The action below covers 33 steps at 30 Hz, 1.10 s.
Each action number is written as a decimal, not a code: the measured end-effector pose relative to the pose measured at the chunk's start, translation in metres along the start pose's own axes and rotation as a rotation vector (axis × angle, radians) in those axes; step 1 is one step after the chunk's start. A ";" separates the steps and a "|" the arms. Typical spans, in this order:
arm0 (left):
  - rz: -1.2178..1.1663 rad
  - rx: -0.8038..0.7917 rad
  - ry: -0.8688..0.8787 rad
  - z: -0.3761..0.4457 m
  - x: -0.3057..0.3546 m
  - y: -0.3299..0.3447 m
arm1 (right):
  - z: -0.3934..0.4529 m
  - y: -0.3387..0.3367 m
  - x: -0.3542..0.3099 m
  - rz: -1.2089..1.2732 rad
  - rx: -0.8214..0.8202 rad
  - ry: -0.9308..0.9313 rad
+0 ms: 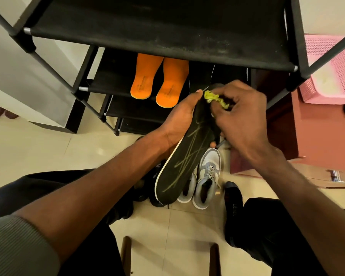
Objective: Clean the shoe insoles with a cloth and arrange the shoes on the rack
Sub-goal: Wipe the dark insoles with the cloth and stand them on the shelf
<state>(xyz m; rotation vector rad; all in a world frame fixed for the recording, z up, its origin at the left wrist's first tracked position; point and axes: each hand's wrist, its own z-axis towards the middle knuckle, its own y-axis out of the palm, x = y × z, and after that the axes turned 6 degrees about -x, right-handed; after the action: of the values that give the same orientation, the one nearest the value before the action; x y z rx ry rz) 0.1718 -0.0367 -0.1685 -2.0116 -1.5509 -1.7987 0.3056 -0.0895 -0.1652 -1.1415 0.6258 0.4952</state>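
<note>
We hold the black insole (181, 160) in our left hand (179, 118), fingers curled under its edge, tilted above the grey sneakers (205, 176) on the floor. Our right hand (241, 120) pinches a bunched yellow cloth (213, 99) against the insole's far end. Two orange insoles (159, 80) lie on the black rack (147, 34), second shelf.

Two insoles (159, 80) lie on the rack (157, 34) shelf, sneakers (201, 182) on the floor (48, 148) before it, basket (331, 70) right
</note>
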 end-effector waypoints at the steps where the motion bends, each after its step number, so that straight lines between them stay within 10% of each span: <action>1: -0.026 0.028 0.032 -0.001 0.001 0.002 | -0.005 0.004 -0.005 0.031 -0.034 -0.047; 11: 0.148 -0.138 -0.082 -0.007 0.005 0.006 | 0.011 -0.010 0.011 -0.059 0.198 0.161; 17: 0.037 -0.011 0.047 -0.004 0.003 0.001 | 0.003 -0.001 -0.005 0.053 0.049 -0.132; 33: 0.112 -0.108 -0.075 -0.008 0.011 0.003 | 0.016 -0.014 0.024 -0.112 0.158 0.004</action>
<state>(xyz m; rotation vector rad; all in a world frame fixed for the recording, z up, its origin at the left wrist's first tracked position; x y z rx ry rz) 0.1657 -0.0359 -0.1558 -2.1900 -1.3562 -1.8220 0.3354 -0.0784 -0.1674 -1.0212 0.5905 0.3417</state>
